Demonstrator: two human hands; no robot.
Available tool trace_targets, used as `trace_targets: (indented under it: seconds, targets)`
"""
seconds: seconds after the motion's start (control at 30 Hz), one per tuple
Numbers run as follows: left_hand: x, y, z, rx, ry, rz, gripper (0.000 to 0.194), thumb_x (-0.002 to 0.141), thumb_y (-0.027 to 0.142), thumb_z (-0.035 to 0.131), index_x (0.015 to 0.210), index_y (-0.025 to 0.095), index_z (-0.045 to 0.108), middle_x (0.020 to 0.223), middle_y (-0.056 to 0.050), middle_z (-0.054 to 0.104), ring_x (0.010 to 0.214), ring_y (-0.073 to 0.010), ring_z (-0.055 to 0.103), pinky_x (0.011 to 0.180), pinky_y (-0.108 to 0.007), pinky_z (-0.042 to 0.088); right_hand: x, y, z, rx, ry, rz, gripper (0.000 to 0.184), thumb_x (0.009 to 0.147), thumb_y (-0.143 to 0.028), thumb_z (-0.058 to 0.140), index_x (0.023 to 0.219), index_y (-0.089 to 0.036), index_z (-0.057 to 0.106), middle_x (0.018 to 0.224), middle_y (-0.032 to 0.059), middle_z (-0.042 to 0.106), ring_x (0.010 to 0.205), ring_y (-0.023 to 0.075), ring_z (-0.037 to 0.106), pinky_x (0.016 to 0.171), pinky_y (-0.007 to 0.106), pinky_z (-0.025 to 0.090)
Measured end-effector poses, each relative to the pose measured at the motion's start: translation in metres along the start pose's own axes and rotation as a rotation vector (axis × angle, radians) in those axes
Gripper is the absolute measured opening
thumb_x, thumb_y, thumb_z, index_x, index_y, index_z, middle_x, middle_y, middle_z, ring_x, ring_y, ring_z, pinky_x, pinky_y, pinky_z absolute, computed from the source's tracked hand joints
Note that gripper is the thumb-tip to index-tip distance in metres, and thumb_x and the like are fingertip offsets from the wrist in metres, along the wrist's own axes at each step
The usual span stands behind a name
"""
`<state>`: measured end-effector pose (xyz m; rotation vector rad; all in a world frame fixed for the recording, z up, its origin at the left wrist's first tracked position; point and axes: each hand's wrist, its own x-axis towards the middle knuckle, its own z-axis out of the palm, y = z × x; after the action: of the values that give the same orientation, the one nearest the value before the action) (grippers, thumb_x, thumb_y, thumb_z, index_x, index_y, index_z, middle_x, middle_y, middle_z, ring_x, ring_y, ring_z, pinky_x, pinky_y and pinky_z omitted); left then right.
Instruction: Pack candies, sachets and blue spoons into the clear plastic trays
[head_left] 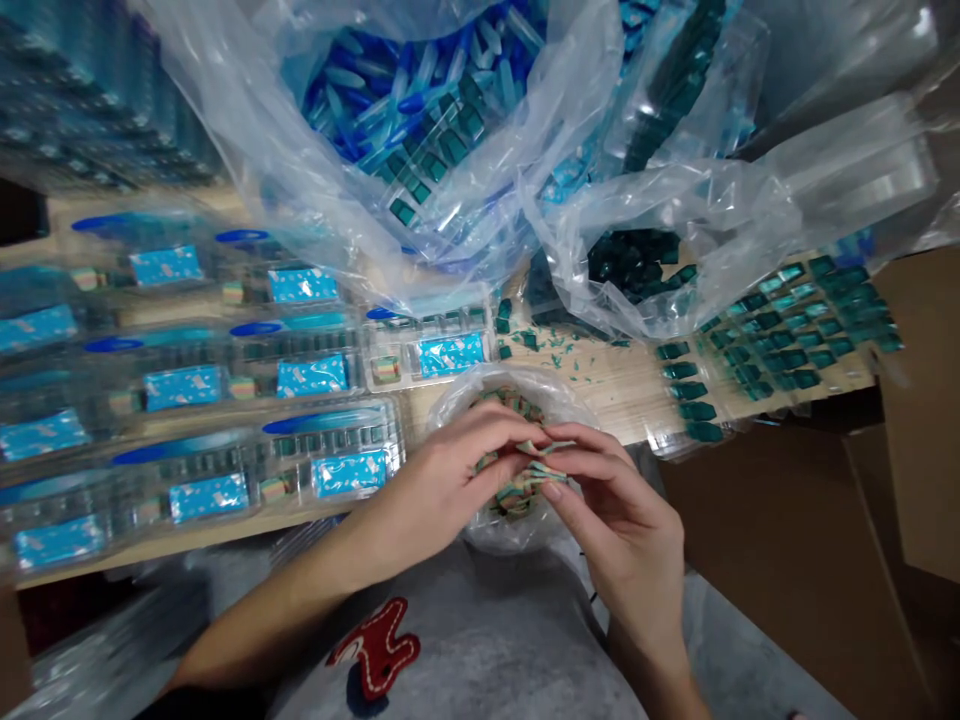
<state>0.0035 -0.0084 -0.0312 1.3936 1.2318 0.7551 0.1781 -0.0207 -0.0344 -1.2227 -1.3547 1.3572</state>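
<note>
My left hand (459, 468) and my right hand (630, 505) meet over a clear plastic bag (501, 540) at the table's front edge. Small, thin pieces striped in green, cream and orange (546, 472) are pinched between the fingertips of both hands. More pieces of that kind (514, 503) fill the bag below, partly covered by my fingers. Just beyond the bag lies a clear blister tray (406, 378) with a blue patterned packet (450, 353), a small striped stack (386, 369) and dark green pieces in its compartments.
Rows of similar filled trays (184, 388) cover the left side. A large plastic bag of blue sticks (420, 75) stands at the back. Dark green pieces fill another bag (637, 262); strips of them (780, 330) lie at right. Cardboard boxes (787, 540) stand below right.
</note>
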Motion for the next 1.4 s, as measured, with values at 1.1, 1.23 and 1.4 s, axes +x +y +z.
trace_targets:
  seconds: [1.1,1.23,1.4]
  targets:
    - [-0.010,0.014,0.005,-0.346,0.265,0.019,0.036,0.084,0.004,0.060,0.112,0.027,0.057,0.087,0.005,0.068,0.080,-0.0073,0.067,0.070,-0.015,0.055,0.001,0.006,0.011,0.059,0.099,-0.021,0.029,0.085,-0.018,0.073,0.108,-0.035,0.073,0.105,0.0010,0.072,0.099,0.0169,0.067,0.082,0.028,0.058]
    - [-0.014,0.009,0.006,-0.320,0.253,0.024,0.031,0.086,0.005,0.062,0.107,0.027,0.061,0.096,0.004,0.068,0.088,-0.0079,0.067,0.077,-0.016,0.056,-0.001,0.012,0.011,0.159,0.068,0.048,0.031,0.086,-0.022,0.074,0.112,-0.038,0.072,0.099,-0.0010,0.073,0.085,0.0135,0.069,0.072,0.022,0.057]
    - [-0.025,0.001,0.009,-0.117,0.252,0.127,0.020,0.090,0.020,0.065,0.109,0.027,0.064,0.109,-0.001,0.066,0.107,-0.0125,0.063,0.094,-0.023,0.053,-0.001,0.006,0.017,0.130,0.174,-0.005,0.024,0.084,-0.018,0.075,0.104,-0.032,0.073,0.092,-0.0011,0.073,0.081,0.0134,0.069,0.069,0.021,0.058]
